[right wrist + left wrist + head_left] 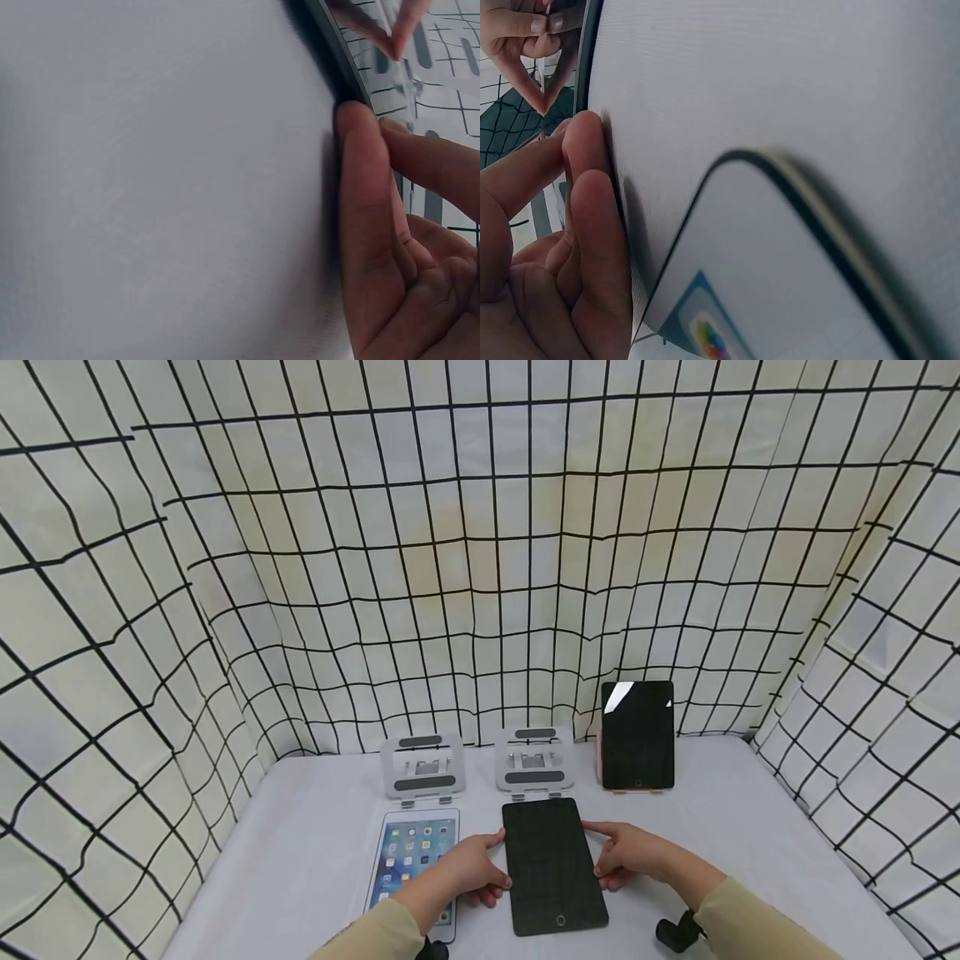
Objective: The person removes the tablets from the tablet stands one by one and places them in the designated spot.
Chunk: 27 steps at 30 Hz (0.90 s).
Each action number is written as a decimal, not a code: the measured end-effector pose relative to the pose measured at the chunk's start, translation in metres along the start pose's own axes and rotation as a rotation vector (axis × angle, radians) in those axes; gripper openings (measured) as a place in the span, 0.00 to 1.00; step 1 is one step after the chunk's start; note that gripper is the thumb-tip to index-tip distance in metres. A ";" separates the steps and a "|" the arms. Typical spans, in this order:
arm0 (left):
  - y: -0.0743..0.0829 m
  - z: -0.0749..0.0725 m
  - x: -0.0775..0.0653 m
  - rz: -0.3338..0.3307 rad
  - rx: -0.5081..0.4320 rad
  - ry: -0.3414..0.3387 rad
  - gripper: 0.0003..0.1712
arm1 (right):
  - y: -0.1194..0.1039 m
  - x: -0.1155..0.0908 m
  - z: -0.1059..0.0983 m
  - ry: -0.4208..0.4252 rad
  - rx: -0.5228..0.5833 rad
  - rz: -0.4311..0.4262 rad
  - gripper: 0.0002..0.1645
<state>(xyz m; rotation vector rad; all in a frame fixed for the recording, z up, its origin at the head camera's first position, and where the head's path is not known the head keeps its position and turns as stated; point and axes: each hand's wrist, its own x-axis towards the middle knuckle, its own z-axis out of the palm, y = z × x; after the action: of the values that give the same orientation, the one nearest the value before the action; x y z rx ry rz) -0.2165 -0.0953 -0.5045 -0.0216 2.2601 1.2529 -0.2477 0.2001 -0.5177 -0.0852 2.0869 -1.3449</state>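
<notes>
So there are three tablets here, and the hands are on the middle one. That's the black tablet, screen dark and facing up, round home button at the end nearer the person. The left hand pinches its left edge and the right hand pinches the right edge, thumb and fingers on either side of the rim in both wrist views. Can't really tell if it's flat on the white-covered table or a bit off it. It sits slightly skewed, just in front of the middle one of the stands, a whitish tablet stand with dark grey pads.

Just left of it is a white tablet, home screen lit with app icons, partly hidden under the left arm. A matching left-hand stand is right behind that one. Off to the back right, another dark-screened tablet leans upright on a pinkish stand, with bright reflections near its top. Behind it all hangs a white curtain with a black grid.
</notes>
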 end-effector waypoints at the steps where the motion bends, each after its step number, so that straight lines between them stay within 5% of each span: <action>1: 0.000 0.000 0.000 -0.002 -0.003 -0.002 0.47 | 0.000 0.000 0.000 0.004 -0.011 0.008 0.48; 27: -0.002 -0.004 0.005 0.013 0.025 -0.044 0.49 | 0.001 -0.003 -0.005 0.001 -0.254 0.047 0.51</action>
<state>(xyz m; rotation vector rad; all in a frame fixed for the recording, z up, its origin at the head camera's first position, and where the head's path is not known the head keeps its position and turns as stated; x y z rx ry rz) -0.2217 -0.0979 -0.5066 0.0305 2.2414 1.2197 -0.2481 0.2053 -0.5158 -0.1419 2.2367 -1.0469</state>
